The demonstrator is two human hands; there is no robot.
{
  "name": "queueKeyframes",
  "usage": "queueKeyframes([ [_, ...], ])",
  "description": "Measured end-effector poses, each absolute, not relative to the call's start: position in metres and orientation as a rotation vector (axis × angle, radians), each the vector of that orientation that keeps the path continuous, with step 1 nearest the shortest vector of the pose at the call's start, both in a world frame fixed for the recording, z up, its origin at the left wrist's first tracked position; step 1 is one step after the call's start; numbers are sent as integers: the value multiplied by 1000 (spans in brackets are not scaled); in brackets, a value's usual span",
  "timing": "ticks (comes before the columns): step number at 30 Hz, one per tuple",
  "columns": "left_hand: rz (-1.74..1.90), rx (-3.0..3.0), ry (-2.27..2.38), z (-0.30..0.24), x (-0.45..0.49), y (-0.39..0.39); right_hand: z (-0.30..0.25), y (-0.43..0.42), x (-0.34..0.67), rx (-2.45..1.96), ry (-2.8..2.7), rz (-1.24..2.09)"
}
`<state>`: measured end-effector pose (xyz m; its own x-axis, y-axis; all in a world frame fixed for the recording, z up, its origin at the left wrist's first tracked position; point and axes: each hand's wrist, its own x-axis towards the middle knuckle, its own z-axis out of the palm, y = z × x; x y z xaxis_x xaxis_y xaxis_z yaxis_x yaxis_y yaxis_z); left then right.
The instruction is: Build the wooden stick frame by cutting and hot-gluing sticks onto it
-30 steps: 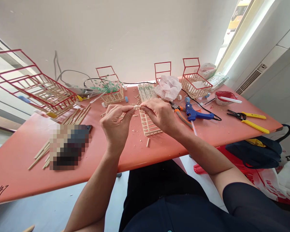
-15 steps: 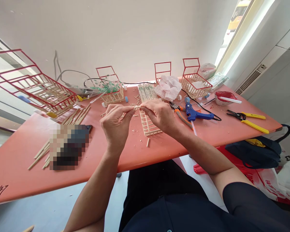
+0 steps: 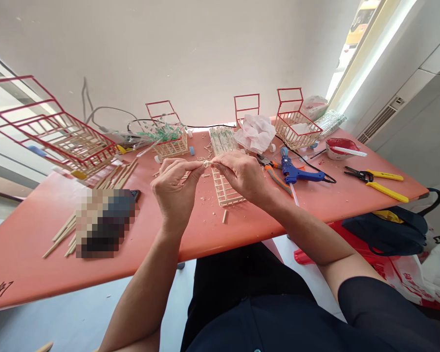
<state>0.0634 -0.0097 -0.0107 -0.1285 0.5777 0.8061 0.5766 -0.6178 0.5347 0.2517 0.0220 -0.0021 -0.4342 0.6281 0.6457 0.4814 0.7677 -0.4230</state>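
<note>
Two hands meet on one small wooden piece. I pinch it between the thumb and forefinger of my left hand and of my right hand. Both grips are narrow and closed on the piece, one at each end, so very little of it shows between the fingertips.

I judge that this work goes well with light, even pressure from both sides. The wrists should be quiet and the piece close to the fingertips, because so thin a piece could snap or slip.

Its long axis seems to run from left to right, from one hand to the other, about parallel to the near edge of the table. It is too small for me to tell one end from the other.

The piece is in the air, above the far part of a flat wooden lattice panel, which lies on the table among wood crumbs. To the right of my right hand are orange-handled pliers and, just beside them, a blue glue gun.
</note>
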Motion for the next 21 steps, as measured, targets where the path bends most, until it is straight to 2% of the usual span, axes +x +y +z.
queueKeyframes([
  [21, 1915, 1986, 1499, -10, 64, -11, -2, 23, 252, -842, -2108, 149],
])
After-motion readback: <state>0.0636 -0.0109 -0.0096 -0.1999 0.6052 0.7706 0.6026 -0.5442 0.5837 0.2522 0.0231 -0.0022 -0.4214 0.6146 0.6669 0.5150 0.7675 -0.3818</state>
